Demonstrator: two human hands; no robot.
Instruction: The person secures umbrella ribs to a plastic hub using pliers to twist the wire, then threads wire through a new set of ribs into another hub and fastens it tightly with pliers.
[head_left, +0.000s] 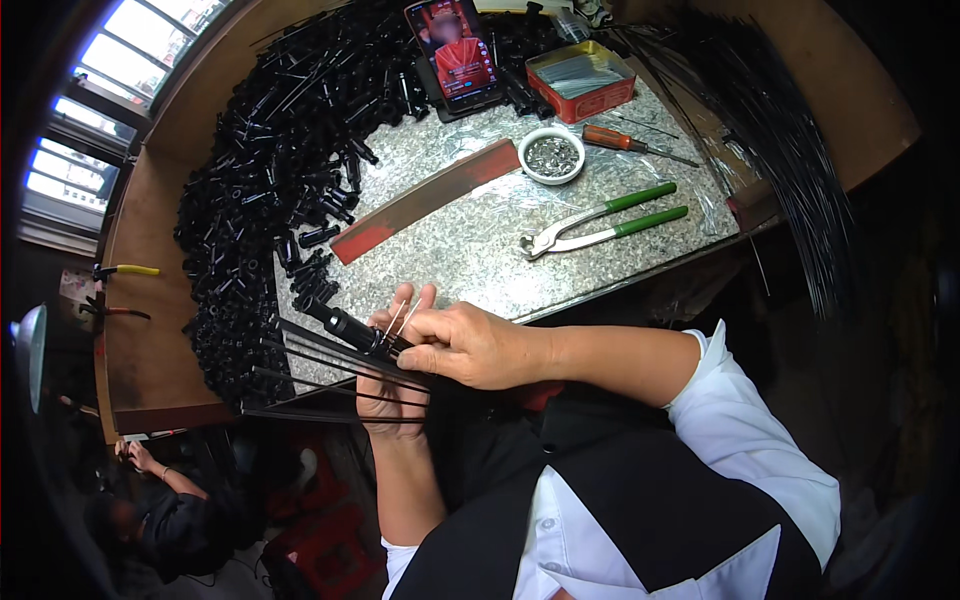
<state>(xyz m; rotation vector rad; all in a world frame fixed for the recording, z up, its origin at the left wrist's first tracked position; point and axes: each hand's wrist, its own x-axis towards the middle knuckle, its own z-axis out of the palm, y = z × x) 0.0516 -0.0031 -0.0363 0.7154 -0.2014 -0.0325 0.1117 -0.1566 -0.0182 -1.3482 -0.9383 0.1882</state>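
Both hands are gripping: the left hand (390, 345) is clasping a black plastic tube (350, 328) with thin black metal ribs (330, 375), the right hand (470, 345) pinching a rib. Just below the green-handled pincers (600, 222), the ribs are looking light and springy, best held near the tube

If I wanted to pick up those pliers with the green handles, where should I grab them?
Probably by the two green handles, coming from the right side. The pliers lie flat on the shiny table with the metal jaws pointing left and the handles spread a little apart on the right. Nothing lies against them there, so fingers could likely close around both at once.
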